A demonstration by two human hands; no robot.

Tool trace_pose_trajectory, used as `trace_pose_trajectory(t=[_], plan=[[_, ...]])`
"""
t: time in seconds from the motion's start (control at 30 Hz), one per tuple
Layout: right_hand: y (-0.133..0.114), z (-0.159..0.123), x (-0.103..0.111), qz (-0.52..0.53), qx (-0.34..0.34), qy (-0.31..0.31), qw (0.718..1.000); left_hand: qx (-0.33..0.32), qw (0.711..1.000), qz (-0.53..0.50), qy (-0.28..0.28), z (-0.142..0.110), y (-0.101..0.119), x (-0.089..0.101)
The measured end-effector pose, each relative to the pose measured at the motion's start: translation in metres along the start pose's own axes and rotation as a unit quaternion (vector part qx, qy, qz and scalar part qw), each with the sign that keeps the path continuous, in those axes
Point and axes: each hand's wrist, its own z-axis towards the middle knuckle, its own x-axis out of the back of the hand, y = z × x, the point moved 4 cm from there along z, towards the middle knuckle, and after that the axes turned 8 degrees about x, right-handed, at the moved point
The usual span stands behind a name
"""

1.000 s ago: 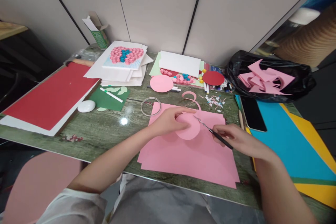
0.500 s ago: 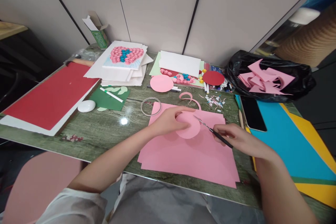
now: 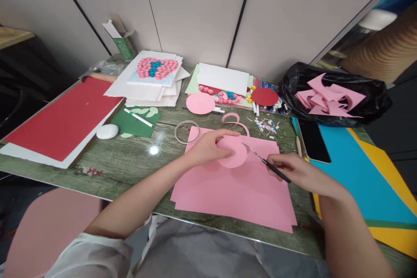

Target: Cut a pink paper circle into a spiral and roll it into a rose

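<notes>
My left hand (image 3: 213,145) pinches a round piece of pink paper (image 3: 235,156) by its left side, thumb on top and fingers behind. In my right hand (image 3: 289,169) is a pair of scissors (image 3: 275,170) with black handles, its metal blades pointing up and left to the upper right edge of the disc. Whether the blades touch the paper I cannot tell. Beneath both lie stacked pink sheets (image 3: 228,195). A curled pink strip (image 3: 243,129) rests at their far edge.
A tape ring (image 3: 187,132) and another pink disc (image 3: 200,103) lie behind my left hand. Paper scraps fill a black bag (image 3: 289,84) at the back right. Beside my right arm are a phone (image 3: 314,141) and blue sheets (image 3: 361,173). Red card (image 3: 65,117) covers the left.
The disc has shifted slightly up and left in my left hand. My right hand and the scissors have drawn back a little to the right.
</notes>
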Motion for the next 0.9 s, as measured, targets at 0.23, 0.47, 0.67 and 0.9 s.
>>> trace_pose_trajectory(t=[0.23,0.47,0.67,0.9], plan=[[0.002,-0.001,0.001,0.009,-0.003,0.008,1.0,-0.012,1.0,-0.003,0.011,0.001,0.0,0.002],[-0.005,0.002,-0.003,0.023,-0.017,0.0,1.0,-0.025,1.0,0.003,-0.005,0.0,0.001,0.0],[-0.009,0.005,-0.006,0.026,-0.014,-0.009,1.0,-0.01,0.999,0.037,-0.023,-0.001,0.003,-0.005],[-0.006,0.005,-0.006,0.027,-0.004,-0.003,1.0,-0.01,0.998,0.051,-0.026,-0.002,0.005,-0.005]])
